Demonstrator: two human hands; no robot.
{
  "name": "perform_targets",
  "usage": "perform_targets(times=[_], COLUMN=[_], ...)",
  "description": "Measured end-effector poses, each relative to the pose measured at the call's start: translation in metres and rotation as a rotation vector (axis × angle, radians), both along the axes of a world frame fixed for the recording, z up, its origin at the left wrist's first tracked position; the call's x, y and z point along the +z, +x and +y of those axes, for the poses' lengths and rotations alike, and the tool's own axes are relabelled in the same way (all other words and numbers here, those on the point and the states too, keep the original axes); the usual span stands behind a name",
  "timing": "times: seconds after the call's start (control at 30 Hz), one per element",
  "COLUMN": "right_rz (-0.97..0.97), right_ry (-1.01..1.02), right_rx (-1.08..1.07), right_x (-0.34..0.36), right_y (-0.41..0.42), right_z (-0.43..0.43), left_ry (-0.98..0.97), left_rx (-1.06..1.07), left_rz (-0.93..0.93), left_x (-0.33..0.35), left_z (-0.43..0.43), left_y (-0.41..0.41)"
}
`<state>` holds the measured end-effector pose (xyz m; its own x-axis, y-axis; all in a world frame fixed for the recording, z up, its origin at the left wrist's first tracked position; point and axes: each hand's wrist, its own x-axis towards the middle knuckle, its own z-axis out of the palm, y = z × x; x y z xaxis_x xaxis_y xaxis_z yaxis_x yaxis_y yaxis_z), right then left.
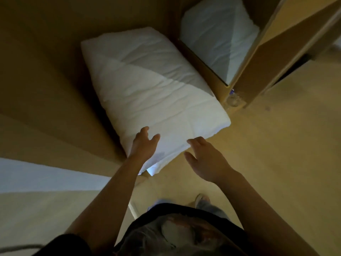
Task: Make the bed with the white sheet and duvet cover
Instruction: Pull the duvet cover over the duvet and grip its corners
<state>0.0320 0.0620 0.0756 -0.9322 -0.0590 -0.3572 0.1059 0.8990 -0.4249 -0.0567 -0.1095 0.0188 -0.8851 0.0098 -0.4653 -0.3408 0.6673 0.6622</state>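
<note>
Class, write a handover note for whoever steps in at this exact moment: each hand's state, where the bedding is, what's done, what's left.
Left hand: open, fingers spread over the near end of the folded white duvet; contact unclear.
Right hand: open, just off its near corner, holding nothing.
Duvet: a folded bundle lying beside the mirror.
Done: nothing that shows.
Left: lift the bundle, unfold it, and do all the bed-making.
</note>
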Motion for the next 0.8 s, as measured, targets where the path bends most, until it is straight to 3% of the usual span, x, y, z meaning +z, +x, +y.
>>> perform_targets(times=[0.2, 0.33, 0.4, 0.57, 0.8], right_rz=[-0.058, -0.161, -0.176, -0.243, -0.373], right_ry=[0.052, 0.002, -0.009, 0.077, 0.105], right_rx=[0.223, 0.217, 0.196, 0.206, 0.170], right_x=[-0.010, -0.043, -0.061, -0.099, -0.143], right_y=[-0.107, -0.159, -0.182, -0.224, -0.254], right_z=[0.006, -0.024, -0.044, -0.096, -0.102], left_ry=[0.030, -0.017, 0.054, 0.178, 0.055], left_rx=[0.334, 0.496, 0.572, 0.490, 0.714], left_rz=[-0.023, -0.014, -0.066, -0.082, -0.210], left_x=[-0.020, -0.042, -0.060, -0.090, -0.117], left_z=[-0.002, -0.013, -0.018, -0.018, -0.047], left_y=[-0.028, -0.045, -0.051, -0.056, -0.084])
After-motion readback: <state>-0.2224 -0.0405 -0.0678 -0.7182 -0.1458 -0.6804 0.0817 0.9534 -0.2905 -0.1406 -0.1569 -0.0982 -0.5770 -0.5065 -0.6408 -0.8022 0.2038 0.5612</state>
